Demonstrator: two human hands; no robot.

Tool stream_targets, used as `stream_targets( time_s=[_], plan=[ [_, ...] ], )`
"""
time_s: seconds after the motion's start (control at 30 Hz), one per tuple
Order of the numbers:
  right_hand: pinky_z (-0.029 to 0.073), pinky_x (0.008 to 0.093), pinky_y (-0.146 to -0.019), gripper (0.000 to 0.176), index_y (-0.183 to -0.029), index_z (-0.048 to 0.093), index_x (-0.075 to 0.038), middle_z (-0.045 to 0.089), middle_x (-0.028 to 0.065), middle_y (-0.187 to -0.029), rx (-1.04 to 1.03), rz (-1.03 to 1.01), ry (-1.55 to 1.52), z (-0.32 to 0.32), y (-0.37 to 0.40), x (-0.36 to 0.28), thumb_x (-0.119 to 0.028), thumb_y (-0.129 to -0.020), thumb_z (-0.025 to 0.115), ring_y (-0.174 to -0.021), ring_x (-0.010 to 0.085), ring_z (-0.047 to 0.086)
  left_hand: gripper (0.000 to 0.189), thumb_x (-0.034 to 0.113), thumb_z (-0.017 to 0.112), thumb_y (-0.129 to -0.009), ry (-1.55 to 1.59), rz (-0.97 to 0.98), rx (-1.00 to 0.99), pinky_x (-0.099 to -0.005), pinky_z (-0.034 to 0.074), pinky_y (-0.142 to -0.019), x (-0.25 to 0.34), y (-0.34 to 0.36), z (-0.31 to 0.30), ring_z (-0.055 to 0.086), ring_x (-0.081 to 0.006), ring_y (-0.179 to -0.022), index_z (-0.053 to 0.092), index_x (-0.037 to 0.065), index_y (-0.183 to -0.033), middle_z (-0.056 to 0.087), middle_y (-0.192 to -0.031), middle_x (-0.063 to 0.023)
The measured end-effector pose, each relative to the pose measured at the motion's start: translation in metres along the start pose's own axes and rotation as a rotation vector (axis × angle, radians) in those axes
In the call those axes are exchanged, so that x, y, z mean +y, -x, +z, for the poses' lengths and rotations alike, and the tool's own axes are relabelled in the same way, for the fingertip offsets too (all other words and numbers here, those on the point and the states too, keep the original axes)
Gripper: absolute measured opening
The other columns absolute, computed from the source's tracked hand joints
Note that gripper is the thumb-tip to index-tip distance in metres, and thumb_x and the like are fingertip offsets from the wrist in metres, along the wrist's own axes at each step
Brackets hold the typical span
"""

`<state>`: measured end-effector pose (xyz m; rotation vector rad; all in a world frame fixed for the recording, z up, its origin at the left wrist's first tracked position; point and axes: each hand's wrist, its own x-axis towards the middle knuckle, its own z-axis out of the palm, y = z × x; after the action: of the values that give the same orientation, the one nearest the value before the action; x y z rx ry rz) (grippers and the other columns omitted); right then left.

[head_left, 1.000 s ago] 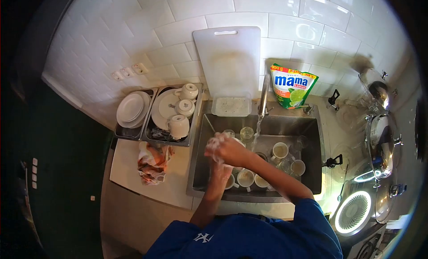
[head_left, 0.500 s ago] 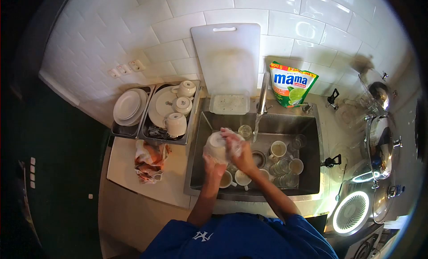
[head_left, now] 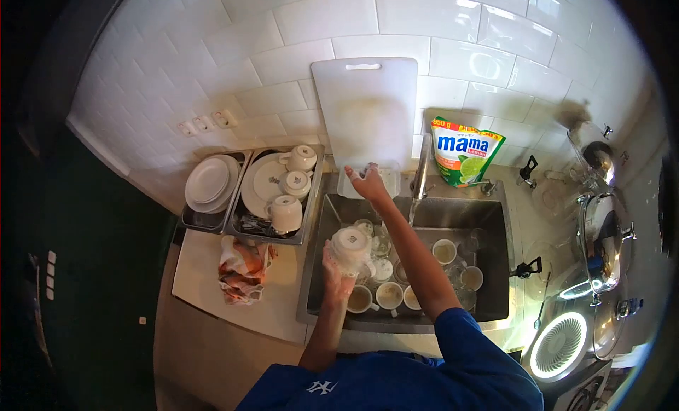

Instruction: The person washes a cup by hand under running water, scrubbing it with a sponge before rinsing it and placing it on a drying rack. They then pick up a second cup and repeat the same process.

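Note:
My left hand (head_left: 335,271) is wrapped round a soapy white cup (head_left: 351,245), tilted bottom up over the left part of the sink. Suds cling to the cup and to my fingers. My right hand (head_left: 366,182) reaches past the sink's back edge, over a shallow white tray (head_left: 389,180). Its fingers are apart, with foam on them, and no object shows in them. Below, in the steel sink (head_left: 460,206), are several white cups, among them one with cloudy liquid (head_left: 444,251), and several clear glasses. Water runs from the tap (head_left: 422,167).
Left of the sink, metal trays hold white plates (head_left: 207,179) and upturned cups (head_left: 286,213). A patterned cloth (head_left: 242,269) lies in front of them. Behind stand a white cutting board (head_left: 368,107) and a detergent pouch (head_left: 465,153). Glass-lidded pots and a lit fan (head_left: 559,346) are right.
My right hand has left the cup and moved away to the tray behind the sink. My left hand still holds the cup, its base now facing up. The view has shifted slightly.

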<state>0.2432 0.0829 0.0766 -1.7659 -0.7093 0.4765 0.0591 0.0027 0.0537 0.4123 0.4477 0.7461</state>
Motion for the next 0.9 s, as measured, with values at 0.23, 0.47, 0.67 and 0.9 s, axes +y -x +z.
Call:
stream_targets(
  time_s=[0.23, 0.47, 0.67, 0.9],
  plan=[
    [0.044, 0.0364, -0.075, 0.036, -0.108, 0.048, 0.003, 0.056, 0.02, -0.094, 0.162, -0.424, 0.236, -0.027, 0.026, 0.012, -0.021, -0.082, 0.055, -0.089, 0.0265, 0.056, 0.046, 0.041, 0.033, -0.089, 0.07, 0.072, -0.066, -0.041, 0.036, -0.093, -0.001, -0.002, -0.014, 0.048, -0.0255, -0.107, 0.045, 0.005, -0.117, 0.05, -0.116, -0.0101],
    [0.045, 0.0376, -0.065, 0.031, -0.078, 0.06, 0.0, 0.06, 0.0169, -0.071, -0.407, -0.05, 0.075, -0.069, 0.045, 0.082, -0.028, -0.083, 0.049, -0.067, 0.0307, 0.06, 0.044, 0.042, 0.034, -0.089, 0.031, 0.026, -0.013, -0.0422, 0.039, -0.09, -0.003, -0.005, -0.024, 0.048, -0.0249, -0.107, 0.046, 0.009, -0.116, 0.051, -0.114, -0.0086],
    [0.047, 0.0292, -0.051, 0.021, -0.077, 0.058, 0.0, 0.061, 0.0091, -0.066, -0.661, -0.037, 0.587, -0.077, 0.03, 0.085, -0.013, -0.083, 0.043, -0.055, 0.016, 0.059, 0.045, 0.044, 0.036, -0.087, 0.053, -0.019, 0.0, -0.0428, 0.039, -0.09, -0.006, -0.001, -0.023, 0.048, -0.0247, -0.107, 0.046, 0.01, -0.115, 0.05, -0.115, -0.0076],
    [0.047, 0.0318, -0.043, 0.035, -0.083, 0.061, 0.003, 0.062, 0.0145, -0.071, -0.878, 0.165, 0.6, -0.065, 0.014, 0.095, -0.023, -0.087, 0.038, -0.054, 0.0194, 0.061, 0.044, 0.043, 0.035, -0.088, 0.052, -0.002, -0.01, -0.0415, 0.039, -0.09, -0.005, 0.004, -0.021, 0.049, -0.0245, -0.106, 0.046, 0.009, -0.115, 0.051, -0.114, -0.008]
  ],
)
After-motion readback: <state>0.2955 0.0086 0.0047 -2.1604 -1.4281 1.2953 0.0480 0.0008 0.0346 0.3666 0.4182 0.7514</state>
